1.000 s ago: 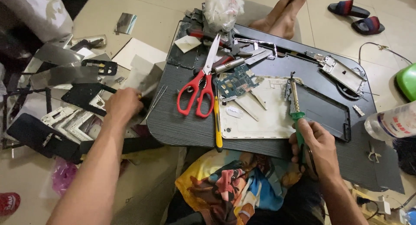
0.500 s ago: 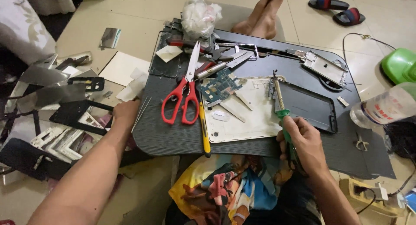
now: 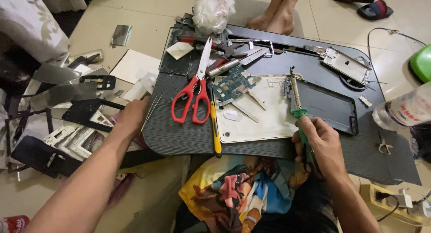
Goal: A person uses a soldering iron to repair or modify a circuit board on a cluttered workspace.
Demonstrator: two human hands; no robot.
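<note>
My right hand (image 3: 321, 145) grips the green handle of a soldering iron (image 3: 297, 102) at the near edge of a dark lap table (image 3: 251, 143); its tip points away over a black tablet frame (image 3: 327, 106). My left hand (image 3: 133, 117) rests at the table's left edge, fingers curled, beside thin metal tweezers (image 3: 151, 112); whether it holds anything is hidden. On the table lie red-handled scissors (image 3: 194, 91), a yellow-handled tool (image 3: 215, 127), a blue circuit board (image 3: 230, 85) and a white tablet back cover (image 3: 256, 114).
Dismantled tablet frames and metal plates (image 3: 67, 107) litter the floor at left. A crumpled plastic bag (image 3: 211, 10) sits at the table's far edge. Another person's bare feet (image 3: 278, 10) rest beyond it. A plastic bottle (image 3: 404, 111) lies at right, a power strip (image 3: 395, 201) at lower right.
My left hand has drawn in from the pile of parts on the floor to the table's left edge. The right hand still holds the soldering iron in much the same place.
</note>
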